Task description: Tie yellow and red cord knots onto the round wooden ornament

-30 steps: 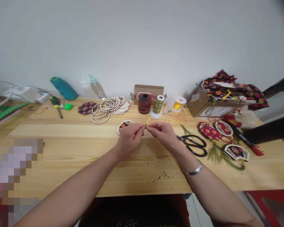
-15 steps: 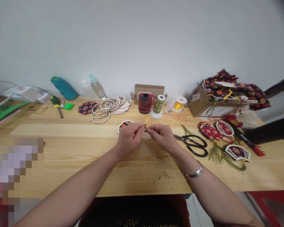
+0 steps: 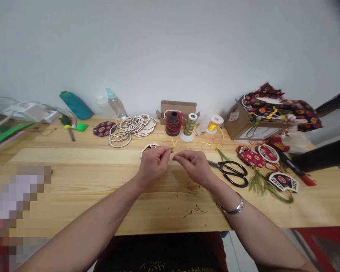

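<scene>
Two hands meet almost tip to tip over the tabletop (image 3: 82, 177), a small gap between them; the left hand (image 3: 153, 164) has thumb and forefinger closed, apparently on the lower end of a short yellow cord (image 3: 173, 145); the cord stands up from those fingertips, its long axis pointing away from the person toward the wall, its free ends forking. The left hand is clearly the nearer one; from the right hand (image 3: 197, 166) the cord lies just beyond and slightly left; the right fingertips are pinched together too, though I cannot tell whether a strand is between them. A patterned ornament (image 3: 147, 149) lies partly behind the left hand; black-handled scissors (image 3: 221, 166) rest right of the right hand, blades toward it.
</scene>
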`<state>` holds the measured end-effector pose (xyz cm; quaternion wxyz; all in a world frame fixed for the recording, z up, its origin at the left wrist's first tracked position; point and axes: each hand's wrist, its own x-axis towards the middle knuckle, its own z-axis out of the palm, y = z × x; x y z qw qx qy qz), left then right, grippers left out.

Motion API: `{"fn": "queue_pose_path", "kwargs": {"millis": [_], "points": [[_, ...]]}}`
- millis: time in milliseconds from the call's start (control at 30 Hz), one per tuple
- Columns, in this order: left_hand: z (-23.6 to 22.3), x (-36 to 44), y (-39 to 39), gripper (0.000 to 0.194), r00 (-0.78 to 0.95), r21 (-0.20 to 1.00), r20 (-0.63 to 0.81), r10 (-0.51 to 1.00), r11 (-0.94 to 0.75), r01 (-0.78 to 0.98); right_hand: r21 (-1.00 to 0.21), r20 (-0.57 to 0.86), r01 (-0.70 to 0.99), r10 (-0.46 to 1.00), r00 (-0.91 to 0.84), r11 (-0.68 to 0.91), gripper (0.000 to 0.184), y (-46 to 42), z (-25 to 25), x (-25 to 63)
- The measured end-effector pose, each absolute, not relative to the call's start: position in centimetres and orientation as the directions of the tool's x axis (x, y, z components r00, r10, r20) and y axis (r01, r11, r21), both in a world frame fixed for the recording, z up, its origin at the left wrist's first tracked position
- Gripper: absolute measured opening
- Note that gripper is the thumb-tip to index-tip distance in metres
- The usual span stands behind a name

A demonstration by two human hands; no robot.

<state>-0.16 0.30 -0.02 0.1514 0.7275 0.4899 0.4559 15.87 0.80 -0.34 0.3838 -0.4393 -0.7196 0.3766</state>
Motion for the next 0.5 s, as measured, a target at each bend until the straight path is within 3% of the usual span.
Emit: {"fn": "queue_pose_path", "kwargs": {"millis": [167,233,300,367,433,500], "points": [[0.1,-0.3,0.3,0.021,0.096,0.682,0.488,0.868,-0.447,0.579,-0.848,0.224,0.388,0.908,-0.354,0.360,0.024,0.7,-0.4,15.9],[0.0,-0.3,0.4,0.021,0.106,0.683,0.463,0.880,-0.431,0.589,-0.774,0.267,0.468,0.890,-0.370,0.426,0.024,0.6,-0.3,16.0],[0.0,-0.4,0.6,0.022,0.135,0.676,0.428,0.893,-0.416,0.608,-0.598,0.382,0.586,0.837,-0.391,0.547,0.023,0.6,-0.2,16.2],[0.0,-0.5,0.7,0.024,0.171,0.665,0.389,0.905,-0.405,0.628,-0.338,0.519,0.677,0.729,-0.446,0.654,0.024,0.6,-0.1,16.5],[-0.1,-0.5,0.7,0.026,0.210,0.654,0.360,0.909,-0.406,0.638,-0.113,0.597,0.694,0.607,-0.524,0.711,0.025,0.9,0.1,16.8],[-0.2,-0.5,0.7,0.027,0.251,0.645,0.338,0.907,-0.417,0.640,0.009,0.607,0.663,0.522,-0.599,0.749,0.026,1.1,0.4,17.0]]}}
